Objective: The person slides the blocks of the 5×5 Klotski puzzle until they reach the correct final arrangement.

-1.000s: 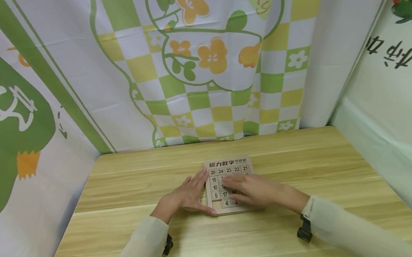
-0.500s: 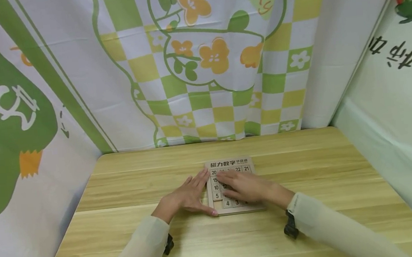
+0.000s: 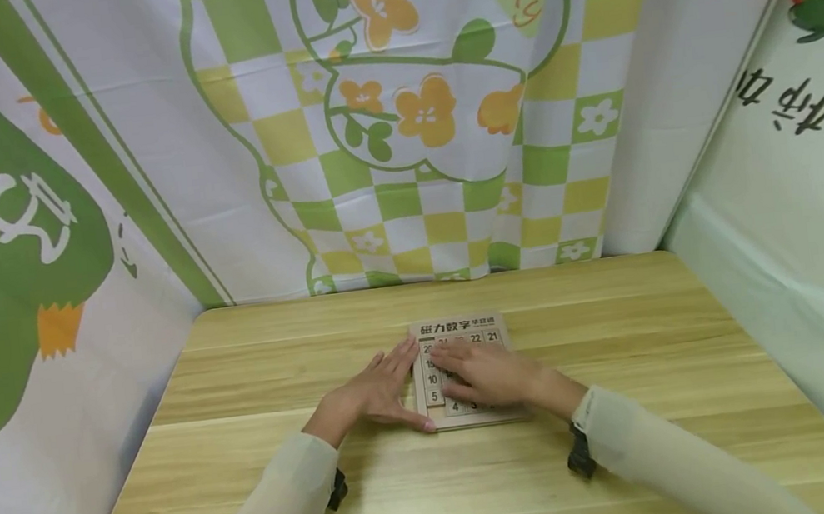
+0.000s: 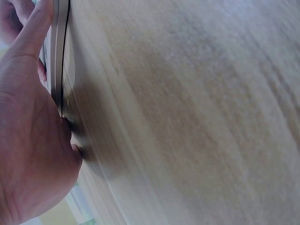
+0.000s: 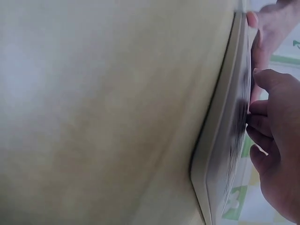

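Curtain (image 3: 447, 228), green and yellow checks, hanging down behind the far edge of the desk (image 3: 436, 489). Pale wood grain across that desk, running out of view at the near side. Pale left sleeve (image 3: 279, 497) and right sleeve (image 3: 674, 451) reaching in from there. Down to the number board (image 3: 474, 420): lying flat, about midway between the desk's left and right edges, set in from the far edge, same spot as half a second ago. Left hand (image 3: 379, 390) unmoved too, thumb at the board's near left corner, fingers straight along its left edge, spread wide, braced there rather than gripping. Right hand (image 3: 495, 374) over the board's middle, farther left than a second ago, fingers lightly bent, tips down at the left column of tiles (image 3: 432, 380), touching, not pinching. And there, movement! Slipped slightly toward the near edge: tile 20 (image 3: 428, 349), tile 15 (image 3: 430, 365), tile 10 (image 3: 432, 380) and tile 5 (image 3: 434, 397), the whole left column. Thin dark gap now above tile 20, closed half a second ago; bare space below tile 5 narrower, left of tile 4 (image 3: 455, 407).
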Action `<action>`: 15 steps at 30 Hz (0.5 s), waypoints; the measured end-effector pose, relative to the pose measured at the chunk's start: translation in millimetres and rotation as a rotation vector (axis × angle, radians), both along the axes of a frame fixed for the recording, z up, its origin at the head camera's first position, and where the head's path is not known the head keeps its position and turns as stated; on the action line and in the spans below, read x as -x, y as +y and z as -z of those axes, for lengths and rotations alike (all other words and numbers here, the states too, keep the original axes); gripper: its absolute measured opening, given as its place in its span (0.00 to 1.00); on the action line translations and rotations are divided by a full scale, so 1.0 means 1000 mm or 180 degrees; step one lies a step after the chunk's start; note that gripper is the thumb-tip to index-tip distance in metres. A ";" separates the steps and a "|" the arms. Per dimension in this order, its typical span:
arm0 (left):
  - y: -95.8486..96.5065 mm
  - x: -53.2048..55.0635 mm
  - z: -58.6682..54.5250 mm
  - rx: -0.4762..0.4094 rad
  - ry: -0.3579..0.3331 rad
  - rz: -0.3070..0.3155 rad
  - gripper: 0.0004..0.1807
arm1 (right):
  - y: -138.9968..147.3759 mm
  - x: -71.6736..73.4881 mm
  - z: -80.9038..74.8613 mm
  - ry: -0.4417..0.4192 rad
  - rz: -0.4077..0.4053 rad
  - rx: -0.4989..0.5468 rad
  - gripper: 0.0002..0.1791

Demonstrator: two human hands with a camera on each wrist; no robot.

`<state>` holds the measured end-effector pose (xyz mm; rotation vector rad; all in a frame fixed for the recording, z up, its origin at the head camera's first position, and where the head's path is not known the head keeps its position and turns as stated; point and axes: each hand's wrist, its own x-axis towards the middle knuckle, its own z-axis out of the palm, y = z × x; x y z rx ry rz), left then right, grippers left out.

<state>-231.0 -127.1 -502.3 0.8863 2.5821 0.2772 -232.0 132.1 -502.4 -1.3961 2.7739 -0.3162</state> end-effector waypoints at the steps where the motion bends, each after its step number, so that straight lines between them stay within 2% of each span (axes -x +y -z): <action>1: 0.000 0.000 0.000 0.0002 0.0004 0.0003 0.76 | 0.000 -0.003 0.000 0.0014 -0.0014 0.0000 0.34; 8: -0.001 -0.001 -0.001 -0.0054 0.0026 0.0008 0.75 | -0.001 -0.020 -0.003 0.0050 -0.0131 0.0088 0.35; 15: 0.001 0.000 0.002 -0.0118 0.0028 -0.0008 0.75 | 0.005 -0.027 -0.002 -0.0028 -0.0117 0.0149 0.36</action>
